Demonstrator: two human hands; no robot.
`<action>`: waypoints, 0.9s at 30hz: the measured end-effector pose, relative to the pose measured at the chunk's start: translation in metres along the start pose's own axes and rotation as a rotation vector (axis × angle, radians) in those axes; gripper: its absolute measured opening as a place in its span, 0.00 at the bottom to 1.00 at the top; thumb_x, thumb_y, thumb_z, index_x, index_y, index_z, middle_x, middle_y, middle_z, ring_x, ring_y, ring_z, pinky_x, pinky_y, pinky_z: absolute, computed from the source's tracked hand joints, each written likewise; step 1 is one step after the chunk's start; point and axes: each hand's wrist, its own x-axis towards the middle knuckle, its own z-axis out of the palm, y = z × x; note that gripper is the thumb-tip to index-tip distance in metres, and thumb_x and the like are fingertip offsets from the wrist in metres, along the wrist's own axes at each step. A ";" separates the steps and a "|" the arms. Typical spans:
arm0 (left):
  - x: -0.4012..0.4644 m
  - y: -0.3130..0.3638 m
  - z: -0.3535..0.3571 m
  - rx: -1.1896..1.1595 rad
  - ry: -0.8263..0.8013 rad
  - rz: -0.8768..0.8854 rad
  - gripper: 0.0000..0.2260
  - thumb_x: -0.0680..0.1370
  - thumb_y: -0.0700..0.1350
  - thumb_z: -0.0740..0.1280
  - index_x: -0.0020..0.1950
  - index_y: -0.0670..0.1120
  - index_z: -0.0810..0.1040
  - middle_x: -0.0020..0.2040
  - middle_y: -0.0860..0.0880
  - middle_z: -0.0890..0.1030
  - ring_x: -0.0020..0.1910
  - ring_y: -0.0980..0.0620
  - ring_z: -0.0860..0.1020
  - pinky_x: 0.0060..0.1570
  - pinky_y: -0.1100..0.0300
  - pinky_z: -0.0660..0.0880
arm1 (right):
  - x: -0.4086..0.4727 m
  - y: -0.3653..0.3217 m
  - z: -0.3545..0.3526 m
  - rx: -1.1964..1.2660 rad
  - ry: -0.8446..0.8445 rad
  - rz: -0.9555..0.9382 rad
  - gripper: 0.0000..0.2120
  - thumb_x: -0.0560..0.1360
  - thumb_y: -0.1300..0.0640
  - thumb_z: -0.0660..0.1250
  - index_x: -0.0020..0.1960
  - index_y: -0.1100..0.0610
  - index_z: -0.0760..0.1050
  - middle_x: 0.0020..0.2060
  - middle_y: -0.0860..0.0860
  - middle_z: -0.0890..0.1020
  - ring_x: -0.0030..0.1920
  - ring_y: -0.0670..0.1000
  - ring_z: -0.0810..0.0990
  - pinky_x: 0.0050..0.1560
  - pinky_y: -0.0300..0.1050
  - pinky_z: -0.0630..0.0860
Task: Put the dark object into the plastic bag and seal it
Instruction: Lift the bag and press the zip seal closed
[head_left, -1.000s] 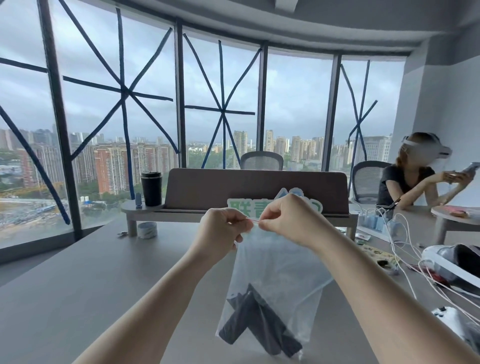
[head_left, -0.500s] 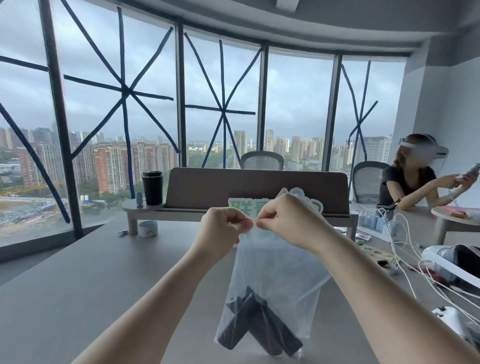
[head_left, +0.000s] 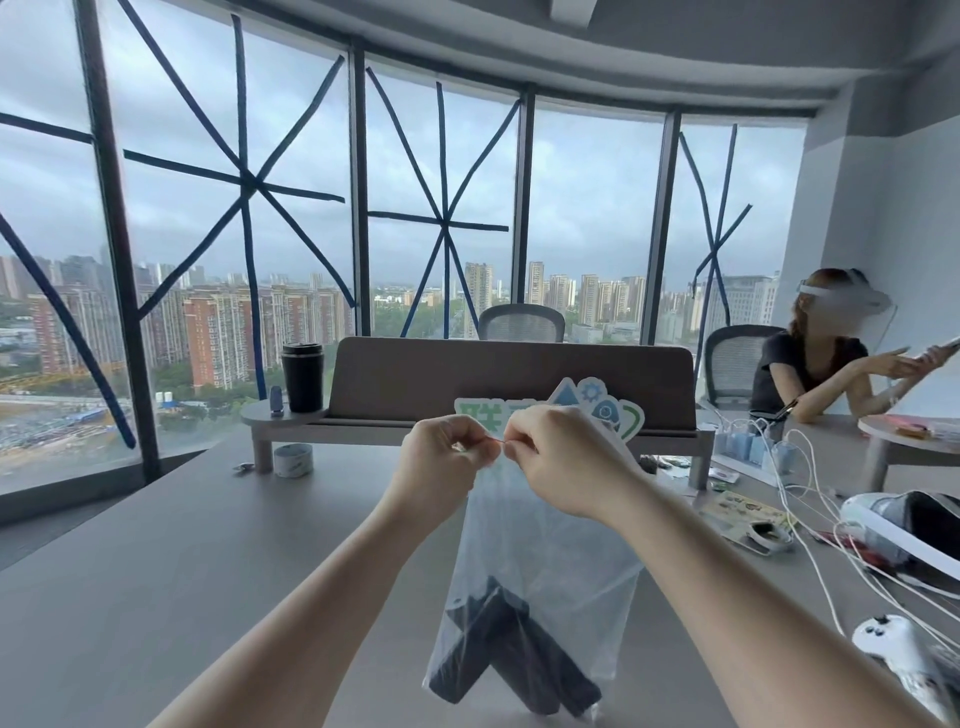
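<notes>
Both hands, left hand (head_left: 441, 457) and right hand (head_left: 561, 462), pinch the plastic bag (head_left: 545, 561) mouth, dark object (head_left: 509, 660) inside; press steadily rightward along the seal, apparently half-closed.

1 head-worn wide-angle view looks forward and slightly down across the table (head_left: 156, 571) toward the windows (head_left: 291, 208).

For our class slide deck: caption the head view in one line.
Both hands, left and right, pinch the plastic bag top, dark object inside.
</notes>
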 end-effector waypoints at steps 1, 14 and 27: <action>0.000 -0.001 0.001 0.016 0.025 0.005 0.07 0.70 0.39 0.70 0.32 0.45 0.79 0.28 0.55 0.75 0.25 0.56 0.70 0.31 0.61 0.68 | 0.000 0.000 0.002 -0.021 0.004 -0.009 0.08 0.78 0.52 0.61 0.43 0.53 0.76 0.44 0.50 0.82 0.47 0.56 0.79 0.50 0.50 0.75; 0.015 -0.031 -0.040 -0.095 0.296 -0.109 0.07 0.70 0.37 0.69 0.32 0.44 0.81 0.27 0.47 0.74 0.26 0.49 0.67 0.33 0.58 0.65 | -0.020 0.032 -0.002 -0.214 -0.040 0.020 0.08 0.80 0.52 0.57 0.46 0.51 0.73 0.48 0.47 0.82 0.47 0.56 0.79 0.46 0.49 0.71; 0.019 -0.041 -0.076 -0.108 0.393 -0.077 0.06 0.70 0.38 0.70 0.33 0.43 0.80 0.23 0.46 0.70 0.24 0.50 0.65 0.30 0.59 0.63 | -0.015 0.023 -0.003 -0.283 -0.038 -0.059 0.12 0.81 0.48 0.54 0.43 0.52 0.69 0.46 0.48 0.80 0.47 0.57 0.80 0.44 0.50 0.71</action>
